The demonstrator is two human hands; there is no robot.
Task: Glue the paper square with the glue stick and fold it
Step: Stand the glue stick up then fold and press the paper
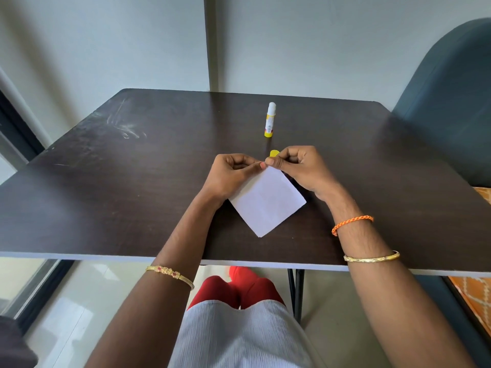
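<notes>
Your left hand (228, 168) and right hand (295, 166), fingers curled, pinch the paper square's (267, 201) far corner; glue stick (270, 119) upright, uncapped on bench (159, 166).

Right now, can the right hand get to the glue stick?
Probably yes. The glue stick stands upright just beyond the right hand with bare table between, but that hand is pinching the paper square corner and must let go first.
</notes>
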